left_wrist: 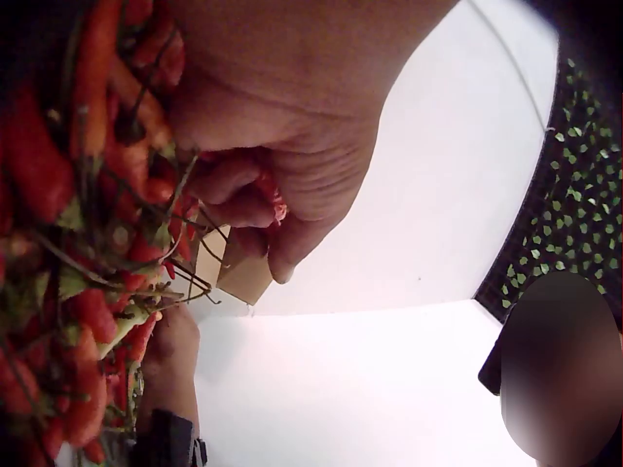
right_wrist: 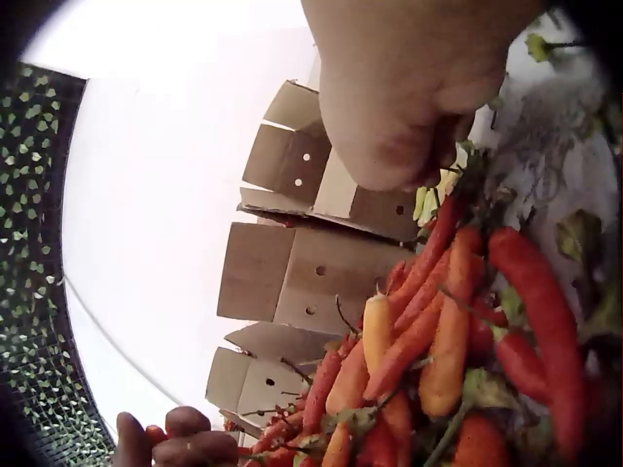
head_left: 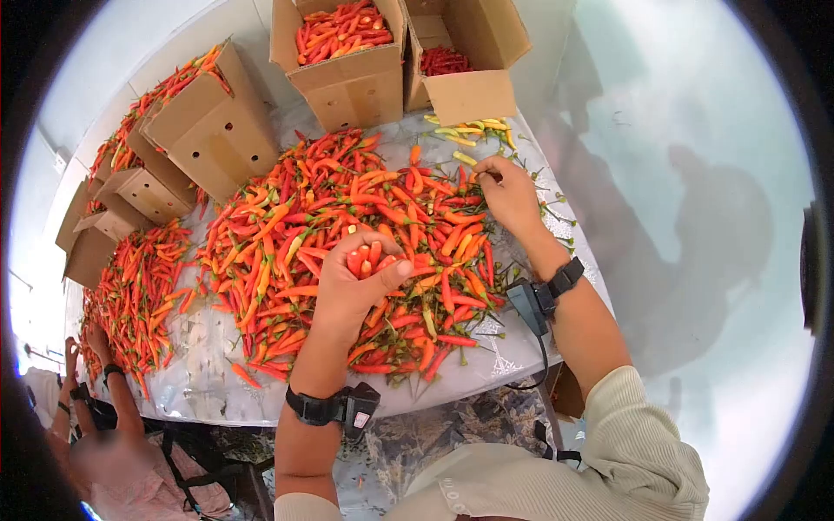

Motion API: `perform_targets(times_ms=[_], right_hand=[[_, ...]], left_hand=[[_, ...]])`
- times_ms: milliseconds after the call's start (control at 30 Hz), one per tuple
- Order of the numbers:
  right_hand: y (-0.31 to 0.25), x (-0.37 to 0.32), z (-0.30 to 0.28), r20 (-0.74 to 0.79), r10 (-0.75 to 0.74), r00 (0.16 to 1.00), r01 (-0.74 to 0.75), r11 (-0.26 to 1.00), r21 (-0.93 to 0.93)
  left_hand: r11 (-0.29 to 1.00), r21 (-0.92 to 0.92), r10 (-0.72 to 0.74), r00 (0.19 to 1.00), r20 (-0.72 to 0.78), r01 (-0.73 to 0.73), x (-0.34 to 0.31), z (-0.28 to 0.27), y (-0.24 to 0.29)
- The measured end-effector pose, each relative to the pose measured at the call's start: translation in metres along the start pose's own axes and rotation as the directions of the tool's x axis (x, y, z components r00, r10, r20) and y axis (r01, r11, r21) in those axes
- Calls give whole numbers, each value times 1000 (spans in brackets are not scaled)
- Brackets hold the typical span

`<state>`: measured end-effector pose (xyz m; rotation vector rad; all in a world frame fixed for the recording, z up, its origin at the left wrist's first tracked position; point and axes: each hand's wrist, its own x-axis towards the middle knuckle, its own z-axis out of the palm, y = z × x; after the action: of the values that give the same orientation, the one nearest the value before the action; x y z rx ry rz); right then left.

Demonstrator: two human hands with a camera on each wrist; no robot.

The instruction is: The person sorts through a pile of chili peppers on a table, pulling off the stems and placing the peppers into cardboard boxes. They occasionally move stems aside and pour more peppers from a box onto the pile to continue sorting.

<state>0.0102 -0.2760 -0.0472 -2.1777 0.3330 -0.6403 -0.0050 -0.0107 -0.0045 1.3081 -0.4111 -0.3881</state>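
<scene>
My left hand (head_left: 352, 282) grips several red chili peppers (head_left: 365, 258) above the pile, thumb laid across them; in the left wrist view their ends show between the curled fingers. Under and around it spreads a big heap of red and orange chilies (head_left: 300, 204), many with green stems. The right hand (head_left: 511, 198) is bent at the heap's right edge, fingers curled toward the thumb. Close to its fingertips lie a yellow chili (head_left: 465, 159) and red ones; I cannot tell whether it pinches anything. In the right wrist view, the back of that hand hides its fingertips.
Cardboard boxes of chilies (head_left: 352, 95) line the table's back and left. Yellow chilies (head_left: 469, 130) lie by the right box, loose stems (head_left: 556, 208) along the right edge. A second heap (head_left: 130, 291) lies at left, where another person's hands (head_left: 95, 343) work. A wall stands at right.
</scene>
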Motion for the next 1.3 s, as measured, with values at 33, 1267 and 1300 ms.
perform_targets(times_ms=[33,1267,1300], right_hand=[[4,2,2,-11,-35,999,35,999,-11],[-71,-48,2,395,-182,900,-216,602,769],[-70,-50,3,373,-160,914,-207,606,768]], left_hand=[[1000,1,-1,1000,-5,1,0,1,0],[975,-218,-53,999,-1,51,4,-4,0],[978,-206,-46,999,-17,42,2,-5,-1]])
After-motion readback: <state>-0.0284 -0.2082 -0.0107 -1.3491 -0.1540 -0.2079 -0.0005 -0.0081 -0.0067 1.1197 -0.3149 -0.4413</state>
